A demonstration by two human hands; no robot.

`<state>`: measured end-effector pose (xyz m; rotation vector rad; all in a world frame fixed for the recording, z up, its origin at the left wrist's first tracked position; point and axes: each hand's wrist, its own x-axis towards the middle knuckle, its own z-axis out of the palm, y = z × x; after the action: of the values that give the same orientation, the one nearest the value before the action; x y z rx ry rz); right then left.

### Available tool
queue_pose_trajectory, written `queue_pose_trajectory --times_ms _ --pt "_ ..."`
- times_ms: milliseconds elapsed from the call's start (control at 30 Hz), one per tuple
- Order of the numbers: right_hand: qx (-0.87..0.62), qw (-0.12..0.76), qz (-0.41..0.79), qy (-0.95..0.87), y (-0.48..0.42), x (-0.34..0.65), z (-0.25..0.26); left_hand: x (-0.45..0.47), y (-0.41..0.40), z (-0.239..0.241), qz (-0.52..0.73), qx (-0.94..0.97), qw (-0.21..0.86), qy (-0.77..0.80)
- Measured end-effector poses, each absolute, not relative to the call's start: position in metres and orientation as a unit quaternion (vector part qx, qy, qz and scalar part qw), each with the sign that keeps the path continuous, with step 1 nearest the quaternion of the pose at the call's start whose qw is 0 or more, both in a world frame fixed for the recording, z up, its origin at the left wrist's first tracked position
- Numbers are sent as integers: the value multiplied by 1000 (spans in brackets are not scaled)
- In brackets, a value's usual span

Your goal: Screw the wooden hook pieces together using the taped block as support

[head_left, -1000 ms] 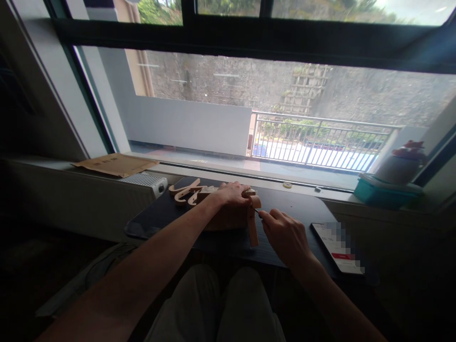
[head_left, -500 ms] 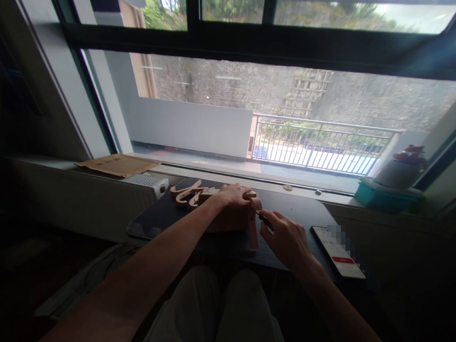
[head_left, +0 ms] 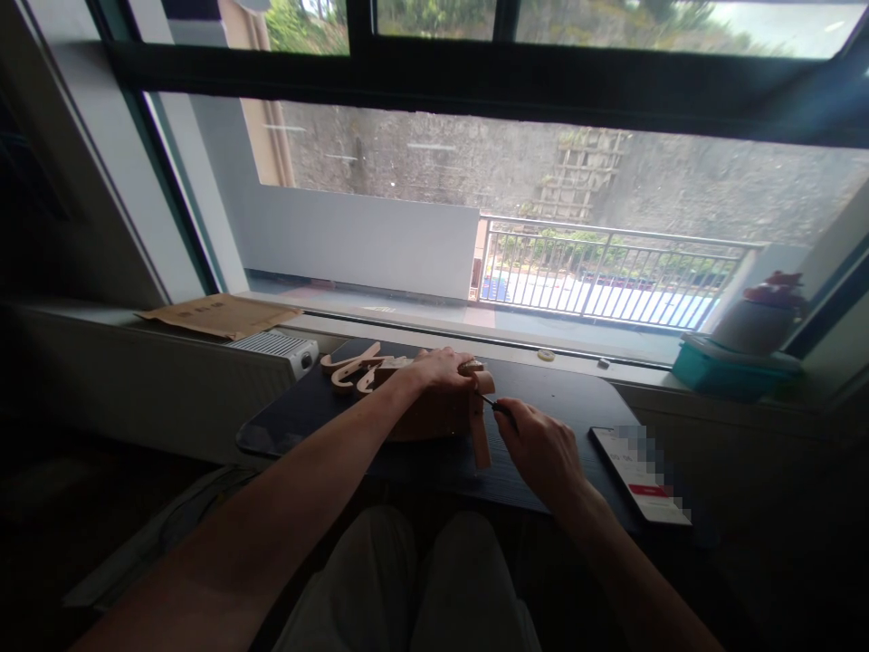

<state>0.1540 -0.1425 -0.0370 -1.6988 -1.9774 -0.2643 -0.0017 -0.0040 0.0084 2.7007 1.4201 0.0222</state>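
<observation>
Brown boxy piece [head_left: 434, 417] on the black tabletop [head_left: 570, 394] is being half hidden by left hand [head_left: 444, 369], grip can't be told; slim black-handled tool [head_left: 501, 408] is being clamped by right hand [head_left: 543, 439], far-left tip kinda lost.

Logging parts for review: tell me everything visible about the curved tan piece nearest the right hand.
The curved tan piece looks wooden: a flat strip bent over at the top, its straight part running toward the near edge of the dark table. It is at the right end of the brown block. The dark tool in the right hand points just below the bend; whether they touch is unclear.
</observation>
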Motion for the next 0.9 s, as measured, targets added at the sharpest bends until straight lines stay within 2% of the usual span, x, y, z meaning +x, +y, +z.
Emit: queue_pose_trajectory --times_ms 300,533,633,900 --pt "-584 164 -185 -773 -143 160 -33 -2 0 7 1 886 40 463" --pt "-623 243 -88 -738 -139 158 -35 -2 -1 6 7 888 35 459" --pt "-631 238 -89 -732 -139 157 -33 -2 -1 6 6 888 34 459" --pt "-586 143 -209 -770 -141 160 -29 -3 5 4 2 890 41 454"
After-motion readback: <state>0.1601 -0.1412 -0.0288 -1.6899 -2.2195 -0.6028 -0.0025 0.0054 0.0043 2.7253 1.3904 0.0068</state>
